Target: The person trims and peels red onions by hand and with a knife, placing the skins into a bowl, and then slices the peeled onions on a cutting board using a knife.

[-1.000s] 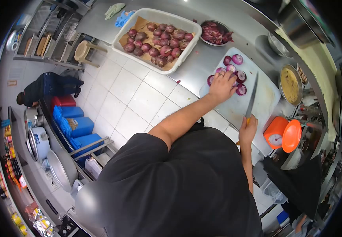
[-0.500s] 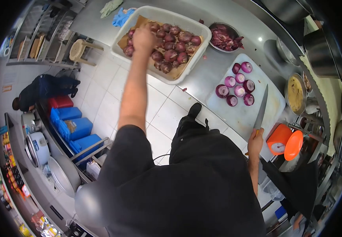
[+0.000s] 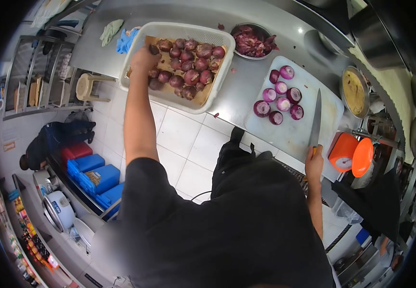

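Observation:
My left hand (image 3: 144, 60) is at the left end of a white plastic crate (image 3: 221, 91). Its fingers are curled round a dark red onion (image 3: 154, 49), partly hidden by the hand. Several unpeeled red onions (image 3: 191, 76) lie beside it on brown paper in the crate. My right hand (image 3: 314, 164) grips the handle of a kitchen knife (image 3: 317, 120), whose long blade points away from me over the right side of a white cutting board (image 3: 285, 137). Several peeled, trimmed purple onions (image 3: 283, 104) sit on the board, left of the blade.
A metal bowl of onion skins (image 3: 253, 42) stands behind the board. To the right are an orange scale (image 3: 341, 156) and a pan of yellowish food (image 3: 355, 91). A blue glove (image 3: 126, 41) lies left of the crate. Another person (image 3: 64, 139) bends by blue bins (image 3: 103, 176).
My left hand has moved from above the onions to the crate's left end and now holds one. The view has shifted slightly. The knife remains in my right hand.

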